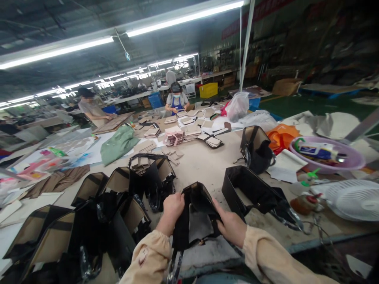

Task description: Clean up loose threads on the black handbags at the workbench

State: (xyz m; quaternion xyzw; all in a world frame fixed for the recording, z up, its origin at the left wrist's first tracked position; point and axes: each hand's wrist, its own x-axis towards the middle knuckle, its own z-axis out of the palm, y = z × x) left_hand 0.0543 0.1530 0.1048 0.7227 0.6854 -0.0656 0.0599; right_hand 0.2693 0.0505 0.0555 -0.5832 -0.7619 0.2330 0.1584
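A black handbag stands at the table's front edge between my two hands, its mouth facing up and toward me. A grey panel shows inside the opening. My left hand is closed on the bag's left upper edge, fingers curled round it. On the opposite side, my right hand grips the right edge, with the thumb along the rim and the other fingers partly hidden. A strap in clear wrapping hangs below the bag on the left. Just right of my right hand sits another open black bag.
Several black bags with tan linings crowd the left side. A further bag, a purple basin of bottles and a white fan stand right. Stacked tan pieces and green cloth lie beyond. Co-workers work across the table.
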